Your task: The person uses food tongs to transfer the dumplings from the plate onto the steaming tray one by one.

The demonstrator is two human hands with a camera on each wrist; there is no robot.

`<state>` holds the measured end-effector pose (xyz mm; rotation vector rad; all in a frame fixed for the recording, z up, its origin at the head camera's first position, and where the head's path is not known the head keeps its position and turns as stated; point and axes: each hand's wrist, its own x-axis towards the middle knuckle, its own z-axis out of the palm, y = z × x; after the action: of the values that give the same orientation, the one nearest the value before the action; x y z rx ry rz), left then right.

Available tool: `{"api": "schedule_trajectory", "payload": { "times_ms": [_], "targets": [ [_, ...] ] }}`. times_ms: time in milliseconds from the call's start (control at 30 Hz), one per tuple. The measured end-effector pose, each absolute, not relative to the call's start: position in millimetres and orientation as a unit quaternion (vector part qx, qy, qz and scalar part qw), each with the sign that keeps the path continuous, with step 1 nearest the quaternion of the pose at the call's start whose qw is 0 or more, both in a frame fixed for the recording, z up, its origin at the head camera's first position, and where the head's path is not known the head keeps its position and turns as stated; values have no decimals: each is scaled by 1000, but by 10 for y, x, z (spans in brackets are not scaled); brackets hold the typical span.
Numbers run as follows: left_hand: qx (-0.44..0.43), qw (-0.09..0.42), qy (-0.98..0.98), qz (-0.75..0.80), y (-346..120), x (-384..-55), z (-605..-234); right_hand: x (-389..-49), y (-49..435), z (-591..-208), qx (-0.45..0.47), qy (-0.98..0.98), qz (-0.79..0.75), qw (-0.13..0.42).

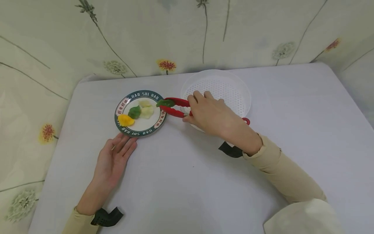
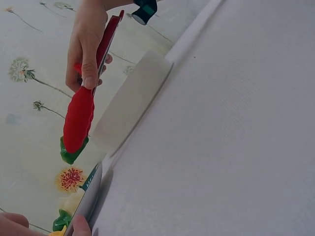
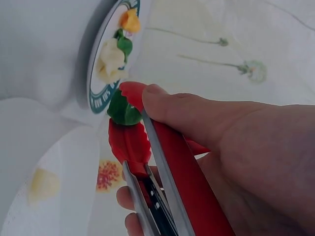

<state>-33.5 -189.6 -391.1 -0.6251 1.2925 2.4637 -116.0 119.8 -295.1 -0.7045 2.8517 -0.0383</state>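
My right hand [image 1: 211, 113] grips red tongs [image 1: 175, 112] with metal inner edges. Their red tips pinch a green pepper piece [image 3: 124, 109] near the right rim of a white plate [image 1: 146, 125] with a dark green lettered border. On that plate lie a yellow piece [image 1: 126, 120], another green piece [image 1: 134, 112] and pale pieces [image 1: 146, 112]. At the plate's near-left edge, my left hand [image 1: 112, 162] lies palm up, its nearly straight fingers touching the rim from below. A round white strainer [image 1: 216, 74] sits behind the right hand, which partly hides it.
In the right wrist view, a pale yellow piece [image 3: 44, 186] shows inside the strainer. A white cloth [image 1: 181, 182] covers the table, and a flower-patterned curtain [image 1: 187, 35] hangs behind its far edge. Black wrist mounts [image 1: 107, 217] stick out from both wrists.
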Motion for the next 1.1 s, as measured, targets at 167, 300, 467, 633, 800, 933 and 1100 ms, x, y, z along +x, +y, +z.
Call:
{"api": "schedule_trajectory", "payload": {
  "times_ms": [167,300,467,633,800,933,1100],
  "targets": [
    [-214,147,449,855,-1903,-332,-3914,-1176,1326,-2929,-233,967,-15,101],
    [-208,152,446,857,-1908,-330,-3915,-1170,1423,-2900,-232,968,-11,97],
    [-202,154,453,855,-1909,-330,-3916,-1167,1486,-2879,-233,968,-20,93],
    [-192,154,473,846,-1913,-328,-3915,-1184,1533,-2869,-221,971,-24,92],
    [-193,153,472,846,-1902,-328,-3910,-1188,1579,-2884,-217,971,-23,97],
    [-196,152,472,846,-1895,-325,-3905,-1162,1569,-2884,-217,972,-23,91],
    [-196,152,474,845,-1897,-324,-3911,-1122,1510,-2880,-226,970,-9,86]
  ]
}}
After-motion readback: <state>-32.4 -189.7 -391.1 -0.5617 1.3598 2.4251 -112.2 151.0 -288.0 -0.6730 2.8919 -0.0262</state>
